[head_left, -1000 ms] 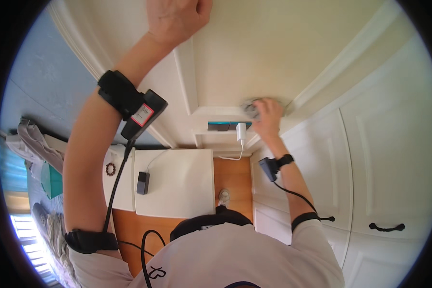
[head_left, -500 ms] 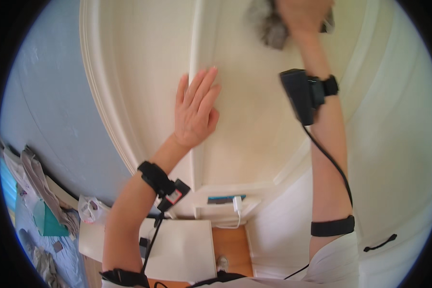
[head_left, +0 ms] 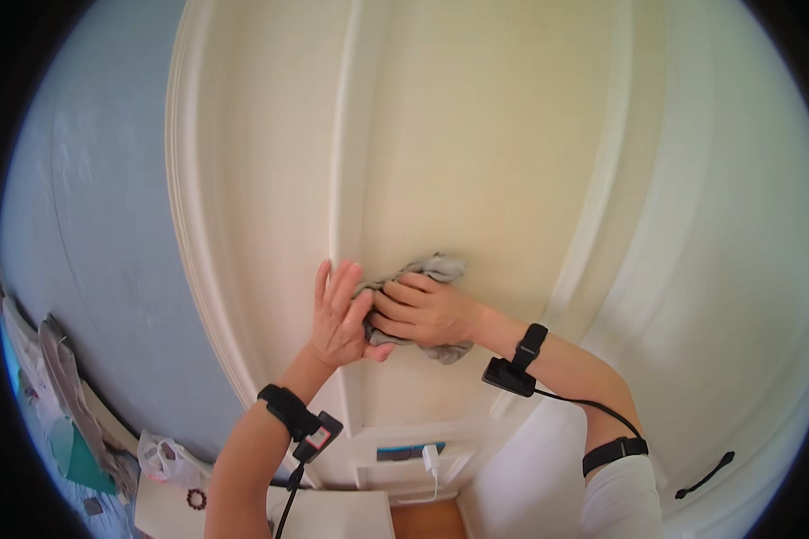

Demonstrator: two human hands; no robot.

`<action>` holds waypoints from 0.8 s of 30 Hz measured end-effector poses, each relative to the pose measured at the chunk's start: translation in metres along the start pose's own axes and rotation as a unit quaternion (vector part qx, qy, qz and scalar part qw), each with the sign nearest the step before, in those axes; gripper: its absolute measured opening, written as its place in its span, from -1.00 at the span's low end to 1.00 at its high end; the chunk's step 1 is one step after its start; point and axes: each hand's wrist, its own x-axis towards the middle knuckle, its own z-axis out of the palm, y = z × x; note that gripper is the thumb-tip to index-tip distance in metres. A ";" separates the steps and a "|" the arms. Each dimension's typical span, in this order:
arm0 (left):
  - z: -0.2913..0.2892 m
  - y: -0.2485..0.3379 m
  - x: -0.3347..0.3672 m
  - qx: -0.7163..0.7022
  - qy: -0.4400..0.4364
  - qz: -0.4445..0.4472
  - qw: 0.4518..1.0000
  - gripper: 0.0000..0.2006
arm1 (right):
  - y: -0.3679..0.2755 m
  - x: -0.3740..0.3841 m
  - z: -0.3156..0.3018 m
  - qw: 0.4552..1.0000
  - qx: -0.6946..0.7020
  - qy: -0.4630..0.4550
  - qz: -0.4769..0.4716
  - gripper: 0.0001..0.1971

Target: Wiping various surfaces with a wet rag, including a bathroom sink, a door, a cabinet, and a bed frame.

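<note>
A crumpled grey cloth (head_left: 440, 266) lies under my right hand (head_left: 427, 312), whose fingers press it to a cream panelled surface (head_left: 476, 162). Bunched folds of it show above and below that hand. My left hand (head_left: 337, 314) rests just to the left, fingers apart and stretched upward along a raised vertical moulding (head_left: 346, 144). Its thumb side meets the cloth's left edge; whether it presses on the cloth there I cannot tell. Both wrists carry black straps with small black devices and cables.
Below the panel is a blue flat object (head_left: 400, 452) with a white charger plug (head_left: 431, 460) and cable. A white tabletop (head_left: 333, 512) stands at the lower left, near a white plastic bag (head_left: 166, 460) and a dark bracelet (head_left: 196, 499). Blue-grey wall runs left; a black handle (head_left: 706, 476) sits right.
My right hand has come down and left with the cloth, from high on the panel to beside my left hand. The left hand has shifted slightly lower.
</note>
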 end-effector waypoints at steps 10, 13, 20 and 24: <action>0.005 0.010 0.014 0.123 -0.079 -0.047 0.988 -0.33 | 0.222 0.115 -0.086 0.894 -0.248 0.265 0.263 -0.62; -0.002 0.006 0.013 0.137 -0.086 -0.055 0.985 -0.35 | 0.263 0.110 -0.117 0.862 -0.270 0.239 0.356 -0.54; -0.002 0.009 0.017 0.130 -0.071 -0.077 0.986 -0.36 | 0.281 0.028 -0.171 0.704 -0.335 0.208 0.591 -0.50; 0.008 0.013 0.019 0.115 -0.059 -0.079 0.988 -0.38 | 0.244 -0.013 -0.146 0.717 -0.446 0.216 0.490 -0.51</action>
